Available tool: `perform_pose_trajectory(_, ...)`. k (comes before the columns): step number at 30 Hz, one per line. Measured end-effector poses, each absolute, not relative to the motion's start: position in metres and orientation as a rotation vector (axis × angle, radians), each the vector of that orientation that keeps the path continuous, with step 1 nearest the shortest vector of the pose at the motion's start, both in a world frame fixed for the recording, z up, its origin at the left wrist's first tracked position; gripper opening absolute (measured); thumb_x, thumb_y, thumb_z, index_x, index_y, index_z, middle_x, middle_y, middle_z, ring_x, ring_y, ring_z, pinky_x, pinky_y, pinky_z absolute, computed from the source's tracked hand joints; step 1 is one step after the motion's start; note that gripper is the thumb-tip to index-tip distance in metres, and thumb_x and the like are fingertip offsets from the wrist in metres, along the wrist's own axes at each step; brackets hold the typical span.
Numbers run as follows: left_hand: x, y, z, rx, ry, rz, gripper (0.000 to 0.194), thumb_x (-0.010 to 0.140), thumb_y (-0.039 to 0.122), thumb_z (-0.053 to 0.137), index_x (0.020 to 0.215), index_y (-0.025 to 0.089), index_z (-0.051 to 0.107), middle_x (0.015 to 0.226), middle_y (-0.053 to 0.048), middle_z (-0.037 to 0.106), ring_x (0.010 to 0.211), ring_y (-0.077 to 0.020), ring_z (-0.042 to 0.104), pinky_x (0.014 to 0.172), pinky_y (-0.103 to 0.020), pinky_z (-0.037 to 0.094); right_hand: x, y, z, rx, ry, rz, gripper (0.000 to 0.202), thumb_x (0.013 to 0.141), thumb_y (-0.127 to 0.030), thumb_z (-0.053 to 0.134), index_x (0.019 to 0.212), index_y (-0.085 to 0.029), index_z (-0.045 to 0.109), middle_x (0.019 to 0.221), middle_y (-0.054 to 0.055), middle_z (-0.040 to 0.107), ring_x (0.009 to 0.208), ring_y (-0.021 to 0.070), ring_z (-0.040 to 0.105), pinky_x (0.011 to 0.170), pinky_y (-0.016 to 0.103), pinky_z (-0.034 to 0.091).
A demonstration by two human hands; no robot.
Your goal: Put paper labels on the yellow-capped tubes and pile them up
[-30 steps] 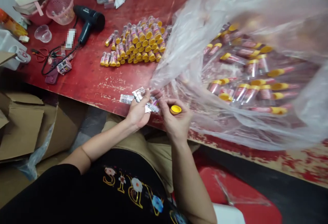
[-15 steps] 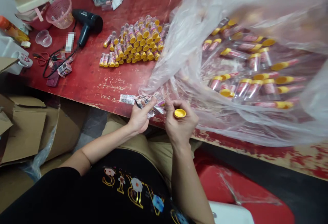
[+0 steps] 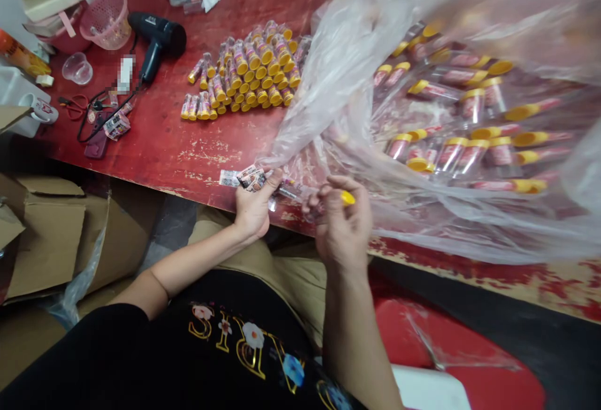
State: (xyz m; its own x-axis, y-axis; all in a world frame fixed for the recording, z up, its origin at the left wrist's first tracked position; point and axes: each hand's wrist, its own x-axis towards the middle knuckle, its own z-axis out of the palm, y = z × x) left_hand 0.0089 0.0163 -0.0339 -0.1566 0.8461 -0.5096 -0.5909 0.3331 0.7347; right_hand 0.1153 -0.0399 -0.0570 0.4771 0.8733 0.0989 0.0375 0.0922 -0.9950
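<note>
Tube (image 3: 347, 198): yellow-ended, otherwise hidden, perhaps clear | right hand (image 3: 344, 230): closed round it | left hand (image 3: 253, 211): pinching printed wrappers (image 3: 251, 178)

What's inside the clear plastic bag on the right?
Clear tubes with yellow caps and pink-red bands, jumbled at different angles, show through the plastic bag. Cloudy folds hide what lies toward its far side, and the top tubes cover anything beneath.

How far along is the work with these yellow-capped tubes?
Looks done: the neatly stacked tubes on the red table. In hand: a yellow-capped piece in the right hand, printed slips in the left hand. Probably left: the loose tubes in the plastic bag. Exact share: can't tell.
</note>
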Motion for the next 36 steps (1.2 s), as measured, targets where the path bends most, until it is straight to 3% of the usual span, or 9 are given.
perform_pose_trajectory(5, 0.005, 0.011, -0.031, 0.258, 1.175, 1.227, 0.04, 0.061, 0.02, 0.101, 0.089, 0.015, 0.074, 0.081, 0.004, 0.071, 0.085, -0.0129, 0.068, 0.093, -0.029, 0.049, 0.127, -0.057, -0.034, -1.102, -0.631, 0.911, 0.043, 0.09, -0.064, 0.077, 0.112, -0.027, 0.072, 0.092, 0.001, 0.062, 0.081, 0.0152, 0.061, 0.077, 0.031, 0.057)
perform_pose_trajectory(10, 0.003, 0.002, -0.023, 0.292, 1.109, 1.102, 0.046, 0.058, 0.025, 0.103, 0.091, 0.015, 0.074, 0.084, 0.003, 0.072, 0.083, -0.0132, 0.069, 0.092, -0.031, 0.054, 0.12, -0.055, -0.02, -1.003, -0.432, 0.801, 0.041, 0.073, -0.053, 0.097, 0.102, -0.029, 0.08, 0.091, -0.002, 0.069, 0.082, 0.0099, 0.065, 0.077, 0.023, 0.057)
perform_pose_trajectory(14, -0.001, 0.0, -0.018, 0.29, 1.058, 0.964, 0.045, 0.065, 0.028, 0.101, 0.099, 0.016, 0.074, 0.085, 0.003, 0.071, 0.078, -0.0127, 0.068, 0.082, -0.031, 0.059, 0.116, -0.054, -0.024, -1.03, -0.329, 0.735, 0.043, 0.066, -0.049, 0.102, 0.099, -0.029, 0.083, 0.093, -0.002, 0.074, 0.085, 0.0082, 0.069, 0.077, 0.02, 0.06)
perform_pose_trajectory(22, -0.002, -0.001, -0.022, 0.362, 1.09, 0.972, 0.057, 0.058, 0.043, 0.103, 0.099, 0.017, 0.073, 0.083, 0.002, 0.072, 0.062, -0.0102, 0.064, 0.06, -0.025, 0.055, 0.116, -0.065, -0.033, -1.161, -0.403, 0.534, 0.039, 0.065, -0.041, 0.103, 0.098, -0.029, 0.086, 0.094, 0.001, 0.08, 0.087, 0.0136, 0.076, 0.075, 0.026, 0.065)
perform_pose_trajectory(25, -0.002, -0.001, -0.024, 0.409, 1.069, 0.974, 0.063, 0.055, 0.048, 0.104, 0.101, 0.017, 0.074, 0.085, 0.002, 0.072, 0.064, -0.0107, 0.066, 0.061, -0.026, 0.056, 0.118, -0.069, -0.033, -1.165, -0.45, 0.481, 0.037, 0.065, -0.041, 0.103, 0.098, -0.031, 0.087, 0.092, 0.001, 0.08, 0.086, 0.013, 0.076, 0.077, 0.025, 0.064)
perform_pose_trajectory(30, -0.003, -0.001, -0.027, 0.478, 1.033, 1.003, 0.065, 0.053, 0.052, 0.104, 0.099, 0.017, 0.075, 0.084, 0.002, 0.071, 0.069, -0.0109, 0.066, 0.064, -0.026, 0.057, 0.125, -0.073, -0.031, -1.128, -0.466, 0.507, 0.038, 0.065, -0.052, 0.101, 0.096, -0.035, 0.087, 0.09, 0.002, 0.077, 0.081, 0.0126, 0.074, 0.073, 0.026, 0.063)
perform_pose_trajectory(36, -0.007, 0.0, -0.033, 0.57, 1.023, 1.026, 0.061, 0.058, 0.051, 0.103, 0.101, 0.018, 0.076, 0.089, 0.001, 0.072, 0.078, -0.0106, 0.066, 0.081, -0.028, 0.057, 0.125, -0.079, -0.035, -1.25, -0.63, 0.343, 0.034, 0.072, -0.036, 0.098, 0.104, -0.035, 0.087, 0.094, 0.005, 0.079, 0.086, 0.0193, 0.076, 0.08, 0.037, 0.065)
